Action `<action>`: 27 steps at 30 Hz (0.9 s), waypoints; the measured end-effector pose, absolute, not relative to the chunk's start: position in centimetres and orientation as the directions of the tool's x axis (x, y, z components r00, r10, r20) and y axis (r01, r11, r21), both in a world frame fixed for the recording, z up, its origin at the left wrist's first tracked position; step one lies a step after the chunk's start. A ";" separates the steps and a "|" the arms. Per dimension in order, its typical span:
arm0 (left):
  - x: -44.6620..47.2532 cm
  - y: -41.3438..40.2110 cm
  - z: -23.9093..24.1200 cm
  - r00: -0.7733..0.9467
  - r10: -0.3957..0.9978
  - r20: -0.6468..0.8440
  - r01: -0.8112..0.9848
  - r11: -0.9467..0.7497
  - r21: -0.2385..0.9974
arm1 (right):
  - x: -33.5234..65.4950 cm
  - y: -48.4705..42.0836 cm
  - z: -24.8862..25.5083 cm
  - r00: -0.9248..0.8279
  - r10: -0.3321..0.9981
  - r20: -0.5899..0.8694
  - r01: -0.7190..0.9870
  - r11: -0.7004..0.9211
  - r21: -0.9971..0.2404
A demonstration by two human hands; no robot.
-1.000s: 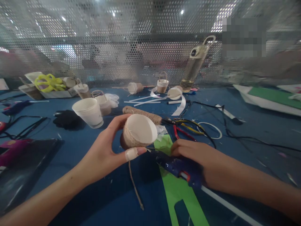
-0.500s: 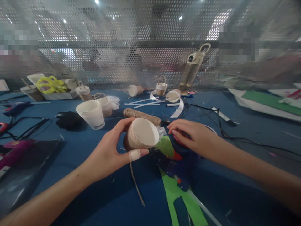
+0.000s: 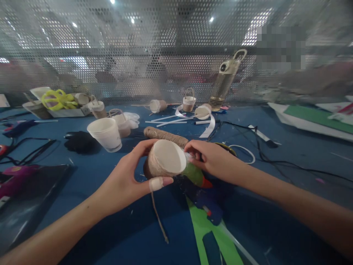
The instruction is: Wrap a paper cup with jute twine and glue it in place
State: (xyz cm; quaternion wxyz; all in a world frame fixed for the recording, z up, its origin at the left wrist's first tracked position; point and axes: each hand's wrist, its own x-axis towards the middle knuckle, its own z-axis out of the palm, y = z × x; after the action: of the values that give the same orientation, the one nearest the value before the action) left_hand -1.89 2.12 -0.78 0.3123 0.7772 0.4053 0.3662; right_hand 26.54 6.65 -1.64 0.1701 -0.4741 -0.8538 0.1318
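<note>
My left hand (image 3: 125,180) grips a paper cup wrapped in jute twine (image 3: 165,159), tipped on its side with the white bottom facing me. A loose twine end (image 3: 159,218) hangs down from it. A plaster covers the thumb tip. My right hand (image 3: 212,159) is beside the cup's right edge, fingers curled against it; what they pinch is too small to make out. A blue glue gun (image 3: 205,200) lies on the blue table (image 3: 110,228) below the hands, partly on a green paper cut-out (image 3: 205,230).
A twine spool (image 3: 165,135) lies behind the cup. White paper cups (image 3: 105,134), small twine baskets (image 3: 189,102), paper strips, pliers and cables are scattered behind. A tray with yellow scissors (image 3: 56,99) sits far left, a water bottle (image 3: 224,81) by the perforated screen.
My right hand let go of the glue gun, which now lies on the table, and moved up and left to the cup's right edge. The left hand kept the cup nearly still.
</note>
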 end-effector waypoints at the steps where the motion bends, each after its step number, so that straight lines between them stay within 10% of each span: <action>1: -2.0 2.2 -0.8 0.402 0.859 0.318 0.390 -0.474 0.789 | 26.5 6.6 -1.6 -0.495 0.850 0.178 0.762 0.524 -0.381; 13: -1.6 1.8 -0.6 0.379 0.892 0.249 0.211 -0.345 0.915 | 28.2 5.8 -0.6 -0.468 0.683 0.561 0.773 0.624 -0.115; 19: -1.6 2.0 -0.3 0.318 0.935 0.154 0.040 -0.176 0.984 | 28.1 4.6 1.4 -0.472 0.234 0.850 0.710 0.672 0.209; 27: -1.5 2.2 -0.5 0.281 0.958 0.054 -0.117 -0.021 0.993 | 27.6 2.9 1.1 -0.278 0.245 0.929 0.560 0.827 -0.050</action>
State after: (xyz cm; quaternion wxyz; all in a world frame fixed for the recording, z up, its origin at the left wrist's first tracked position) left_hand -1.53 2.25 -0.48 0.5846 0.5468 0.3843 0.4600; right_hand 27.64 2.90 1.09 0.5435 -0.2561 -0.7861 -0.1452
